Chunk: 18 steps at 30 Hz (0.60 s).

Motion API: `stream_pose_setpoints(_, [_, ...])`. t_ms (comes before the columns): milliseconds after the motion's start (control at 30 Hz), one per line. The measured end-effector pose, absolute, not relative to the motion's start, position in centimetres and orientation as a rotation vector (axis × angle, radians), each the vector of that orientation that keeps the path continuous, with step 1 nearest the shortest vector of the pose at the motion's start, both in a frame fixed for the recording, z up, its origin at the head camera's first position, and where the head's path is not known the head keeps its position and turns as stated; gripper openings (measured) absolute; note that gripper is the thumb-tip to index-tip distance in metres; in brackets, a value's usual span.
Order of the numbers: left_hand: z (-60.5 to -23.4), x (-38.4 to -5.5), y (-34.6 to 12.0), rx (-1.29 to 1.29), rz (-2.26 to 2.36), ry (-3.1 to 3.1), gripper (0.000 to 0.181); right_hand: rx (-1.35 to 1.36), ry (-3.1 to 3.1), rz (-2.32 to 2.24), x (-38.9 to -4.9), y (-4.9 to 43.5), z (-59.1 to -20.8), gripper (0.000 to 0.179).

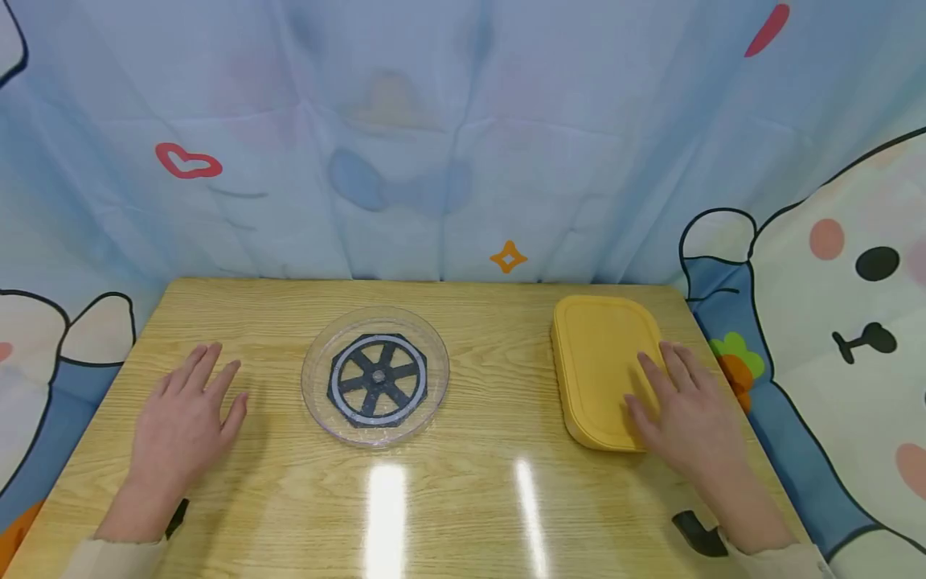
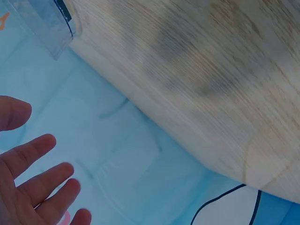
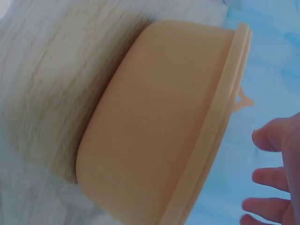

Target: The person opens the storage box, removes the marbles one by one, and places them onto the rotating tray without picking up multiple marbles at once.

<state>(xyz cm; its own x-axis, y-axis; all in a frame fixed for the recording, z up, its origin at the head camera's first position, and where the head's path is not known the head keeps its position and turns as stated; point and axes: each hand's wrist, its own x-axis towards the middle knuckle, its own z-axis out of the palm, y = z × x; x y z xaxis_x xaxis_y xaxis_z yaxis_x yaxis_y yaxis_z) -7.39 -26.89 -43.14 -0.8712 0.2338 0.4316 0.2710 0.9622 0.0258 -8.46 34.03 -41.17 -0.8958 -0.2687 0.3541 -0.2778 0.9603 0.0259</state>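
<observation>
My left hand (image 1: 184,414) hovers at the table's left side with fingers spread, holding nothing. In the left wrist view its fingers (image 2: 42,183) are relaxed and apart. To its right sits a round clear plastic dish (image 1: 374,438) with a dark octagonal, six-spoked wheel-like piece (image 1: 402,371) inside. My right hand (image 1: 687,414) is over the right edge of a yellow lidded box (image 1: 604,370), fingers loosely spread. From the right wrist, the box (image 3: 150,112) shows its tall side and lid rim, with a gap between it and the fingertips (image 3: 262,138).
The wooden table (image 1: 492,386) ends at a light blue cartoon-print curtain (image 1: 434,145) along the back. The same fabric hangs by both sides. Two bright light reflections lie on the near part of the tabletop.
</observation>
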Motion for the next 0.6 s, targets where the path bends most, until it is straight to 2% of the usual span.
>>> stream_pose_setpoints(200, [-43.2,-7.1,-26.3,-0.286,-0.226,-2.722,0.040,0.452,-2.668,0.137,-8.0,32.8,-41.8,0.048])
stream_pose_setpoints(367, [-43.2,-7.1,-25.6,-0.155,-0.392,-2.904,0.037,0.518,-2.645,0.191,-7.7,31.2,-42.3,0.047])
stream_pose_setpoints(600, [-43.9,-7.9,-24.6,-0.100,-0.657,-2.961,0.037,0.676,-2.613,0.311,-7.6,29.2,-43.9,0.052])
